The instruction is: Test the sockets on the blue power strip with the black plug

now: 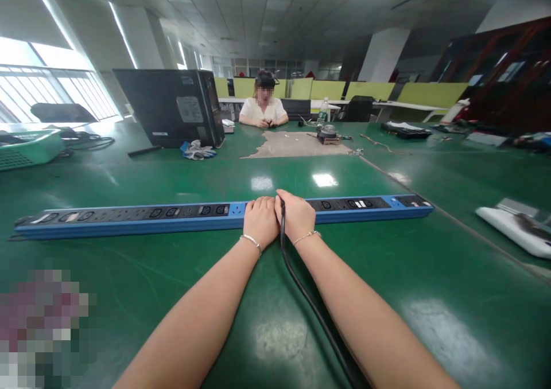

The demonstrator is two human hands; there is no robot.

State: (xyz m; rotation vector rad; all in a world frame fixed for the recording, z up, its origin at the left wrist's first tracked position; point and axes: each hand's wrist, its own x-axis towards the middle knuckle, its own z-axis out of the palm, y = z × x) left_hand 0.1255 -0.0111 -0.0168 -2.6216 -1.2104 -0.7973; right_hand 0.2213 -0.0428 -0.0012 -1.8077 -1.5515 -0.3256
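Note:
A long blue power strip (pixel 129 224) with black sockets lies across the green table. My left hand (pixel 260 221) rests on the strip near its middle, its fingers bent over the top and pressed together. Right beside it, my right hand (pixel 296 214) is closed around the end of a black cable (pixel 306 297). The cable runs down between my forearms to the bottom edge of the view. Its end is hidden in my fingers, so whether it sits in a socket cannot be seen.
A black computer case (pixel 172 108) and gloves (pixel 198 150) stand beyond the strip, with a green basket (pixel 32 151) at left. A white device (pixel 514 231) lies at right. A person (pixel 263 109) sits across the green table (pixel 172 297).

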